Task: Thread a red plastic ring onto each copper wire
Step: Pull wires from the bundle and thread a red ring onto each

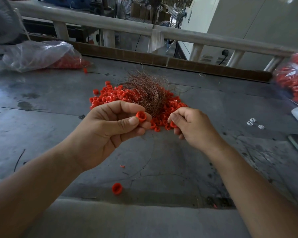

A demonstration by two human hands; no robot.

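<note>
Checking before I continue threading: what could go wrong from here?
The left hand pinches the red ring only at its fingertips; it may slip and join the stray ring near the table edge.
The copper wire bundle lies tangled on the ring pile; pulling one strand could drag others.

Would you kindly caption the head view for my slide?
Left hand pinches a red ring; right hand curls beside the copper wire bundle.

The single head-worn camera looked forward and down, close over the bench (41,103), toward its far edge.
</note>
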